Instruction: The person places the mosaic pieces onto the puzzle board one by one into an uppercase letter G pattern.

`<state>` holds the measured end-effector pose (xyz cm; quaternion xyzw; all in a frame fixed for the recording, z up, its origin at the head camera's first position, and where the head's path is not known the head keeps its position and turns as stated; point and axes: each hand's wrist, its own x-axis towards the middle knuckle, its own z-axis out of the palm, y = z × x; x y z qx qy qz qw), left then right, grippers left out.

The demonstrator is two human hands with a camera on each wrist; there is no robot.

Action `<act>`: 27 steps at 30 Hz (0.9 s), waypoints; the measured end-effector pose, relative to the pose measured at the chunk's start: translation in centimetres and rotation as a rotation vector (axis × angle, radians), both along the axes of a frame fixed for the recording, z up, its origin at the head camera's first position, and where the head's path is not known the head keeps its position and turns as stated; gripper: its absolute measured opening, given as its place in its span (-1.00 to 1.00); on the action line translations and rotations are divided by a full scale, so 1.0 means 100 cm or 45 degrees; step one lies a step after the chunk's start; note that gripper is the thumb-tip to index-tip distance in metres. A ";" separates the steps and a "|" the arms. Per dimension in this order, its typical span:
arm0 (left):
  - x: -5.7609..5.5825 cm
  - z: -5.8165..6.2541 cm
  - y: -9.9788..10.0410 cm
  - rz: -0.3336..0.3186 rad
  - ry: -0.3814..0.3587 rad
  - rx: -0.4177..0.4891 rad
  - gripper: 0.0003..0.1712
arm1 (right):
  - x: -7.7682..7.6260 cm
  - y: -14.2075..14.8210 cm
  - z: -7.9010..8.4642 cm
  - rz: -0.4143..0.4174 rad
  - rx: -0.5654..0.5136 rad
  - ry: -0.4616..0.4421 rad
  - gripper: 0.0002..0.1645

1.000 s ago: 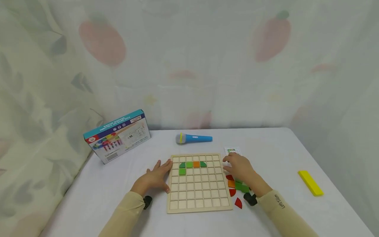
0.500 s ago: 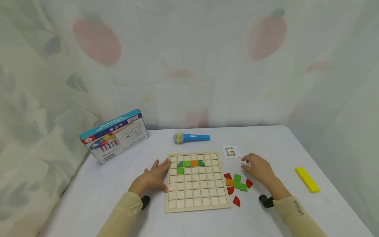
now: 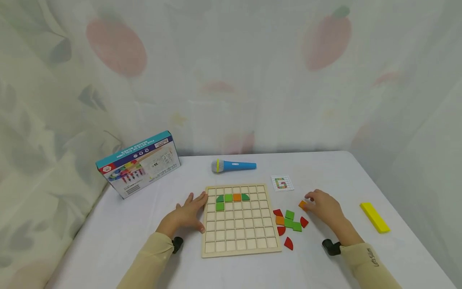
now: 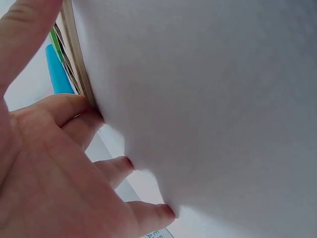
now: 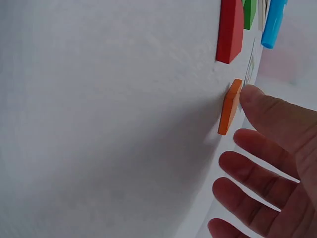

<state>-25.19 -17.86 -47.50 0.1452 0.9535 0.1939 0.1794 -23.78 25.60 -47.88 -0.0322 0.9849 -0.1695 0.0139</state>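
My left hand (image 3: 185, 216) spreads its fingers along the left side of the wooden grid board (image 3: 240, 237), fingertips at the board's edge and on the tablecloth. Several green and orange tiles, two of them quarter-rounds, sit in the board's upper cells. To the right, my right hand (image 3: 325, 208) is low over the table with relaxed, parted fingers. Its thumb tip is right at an orange tile (image 5: 229, 108), which lies on the cloth; the fingers are not curled round it. Loose red quarter-round tiles (image 3: 288, 243), green square tiles (image 3: 289, 214) and another orange tile (image 3: 280, 220) lie beside the board.
A pattern card (image 3: 282, 183) lies beyond the loose tiles. Behind the board is a blue toy microphone (image 3: 236, 165). A cardboard box (image 3: 138, 164) stands at the back left, and a yellow block (image 3: 374, 217) lies near the right edge.
My right hand has moved right, away from the board and pattern card, uncovering the card and loose tiles. An orange tile now shows at its thumb. The left hand keeps its place.
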 end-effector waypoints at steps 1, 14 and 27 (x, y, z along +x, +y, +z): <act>0.000 0.000 0.000 0.002 -0.001 0.000 0.37 | 0.000 0.000 0.000 -0.004 0.004 -0.025 -0.59; 0.004 -0.001 -0.004 -0.004 -0.008 0.016 0.35 | -0.002 -0.014 -0.003 0.022 -0.025 -0.045 -0.72; 0.005 0.006 0.001 0.006 -0.009 0.028 0.36 | -0.018 -0.063 0.015 0.197 -0.017 0.074 -0.68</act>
